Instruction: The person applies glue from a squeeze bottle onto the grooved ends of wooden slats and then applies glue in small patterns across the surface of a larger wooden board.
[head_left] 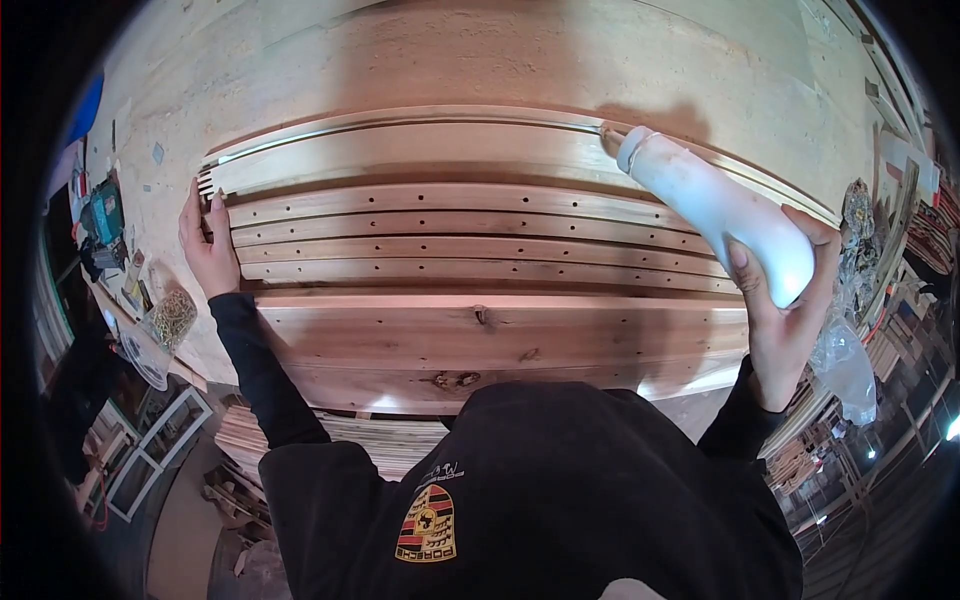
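My right hand (790,290) is wrapped round a white squeeze bottle (715,195), tilted so its nozzle points up and left. The nozzle tip touches or hangs just over the far wooden board (400,155), near the right part of its groove. My left hand (212,243) rests at the left ends of the boards, fingers apart against the slotted end. Between my hands lie several narrow strips (470,222) with small dark holes. Closest to my body is a wider reddish board (400,335) with knots.
A teal power tool (105,212) sits at the far left of the plywood table (450,60). Near it is a clear container (170,318) of small fasteners. Plastic bags (845,365) hang at the right edge. Stacked wood strips (390,445) lie below the table's near edge.
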